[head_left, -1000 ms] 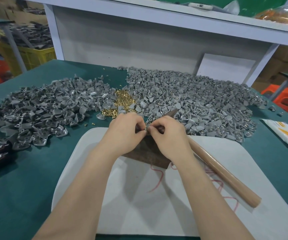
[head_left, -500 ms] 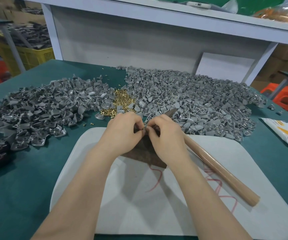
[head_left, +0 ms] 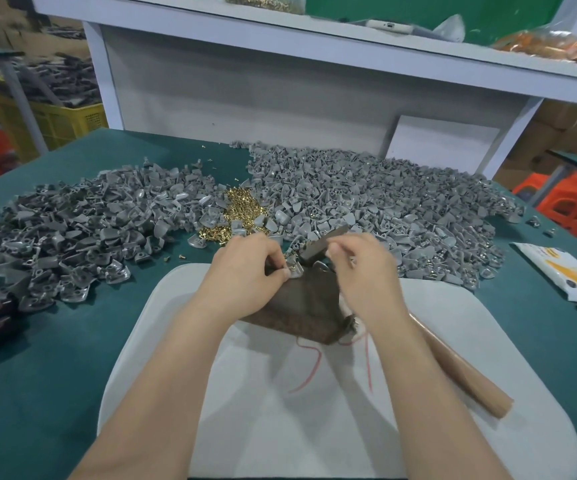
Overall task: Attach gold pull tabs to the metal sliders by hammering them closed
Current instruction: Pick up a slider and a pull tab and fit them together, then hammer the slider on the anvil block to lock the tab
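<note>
Left hand [head_left: 249,271] pinched a small grey metal slider [head_left: 294,269] between thumb and curled fingers, at the far edge of the dark brown block [head_left: 306,308]. Right hand [head_left: 363,268] sat just beside it with fingers curled; couldn't tell if it held anything. Block sat at the far edge of the white board [head_left: 280,427] on the green table [head_left: 55,358]. Wooden-handled hammer [head_left: 460,370] lay along the board's right side, head by the right hand. Loose gold pull tabs [head_left: 242,209] were heaped beyond the board's far edge, between the left grey slider pile [head_left: 72,230] and the right grey slider pile [head_left: 384,209]
</note>
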Available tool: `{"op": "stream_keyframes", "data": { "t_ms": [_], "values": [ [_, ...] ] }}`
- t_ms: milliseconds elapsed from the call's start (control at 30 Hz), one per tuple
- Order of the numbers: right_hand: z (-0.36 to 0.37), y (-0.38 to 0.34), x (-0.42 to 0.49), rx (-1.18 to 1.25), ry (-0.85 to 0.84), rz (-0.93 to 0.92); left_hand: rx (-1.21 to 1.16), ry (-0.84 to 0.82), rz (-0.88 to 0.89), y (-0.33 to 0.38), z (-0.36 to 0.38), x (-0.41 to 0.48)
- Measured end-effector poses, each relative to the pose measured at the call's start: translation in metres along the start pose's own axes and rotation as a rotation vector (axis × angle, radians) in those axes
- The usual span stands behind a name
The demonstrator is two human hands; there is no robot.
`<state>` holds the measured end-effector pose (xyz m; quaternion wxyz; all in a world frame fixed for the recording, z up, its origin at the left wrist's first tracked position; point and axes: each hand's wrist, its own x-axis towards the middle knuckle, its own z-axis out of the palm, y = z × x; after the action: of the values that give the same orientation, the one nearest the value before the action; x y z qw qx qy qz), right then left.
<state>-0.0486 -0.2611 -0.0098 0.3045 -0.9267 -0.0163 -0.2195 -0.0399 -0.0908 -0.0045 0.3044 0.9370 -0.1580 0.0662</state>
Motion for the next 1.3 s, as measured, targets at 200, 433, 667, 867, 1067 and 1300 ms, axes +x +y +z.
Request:
{"op": "stream_keyframes", "data": {
  "t_ms": [200, 433, 667, 867, 1067, 1300],
  "values": [
    [-0.01, 0.018, 0.009, -0.407, -0.301, 0.379, -0.012, 0.01, -0.027, 0.002, 0.001, 0.0],
    [-0.028, 0.009, 0.005, -0.264, -0.263, 0.225, -0.024, 0.064, -0.07, -0.002, 0.004, 0.003],
    [-0.041, -0.021, -0.014, 0.006, 0.05, -0.051, -0.061, 0.08, -0.097, -0.004, 0.006, 0.004],
    [-0.045, -0.025, -0.018, -0.039, -0.052, -0.159, -0.126, 0.107, -0.127, -0.002, 0.005, 0.003],
    [-0.048, -0.03, -0.021, -0.088, 0.138, -0.136, -0.124, 0.121, -0.119, -0.002, 0.005, 0.002],
    [-0.045, -0.03, -0.022, -0.236, -0.102, -0.115, -0.116, 0.104, -0.139, -0.003, 0.004, 0.003]
  ]
}}
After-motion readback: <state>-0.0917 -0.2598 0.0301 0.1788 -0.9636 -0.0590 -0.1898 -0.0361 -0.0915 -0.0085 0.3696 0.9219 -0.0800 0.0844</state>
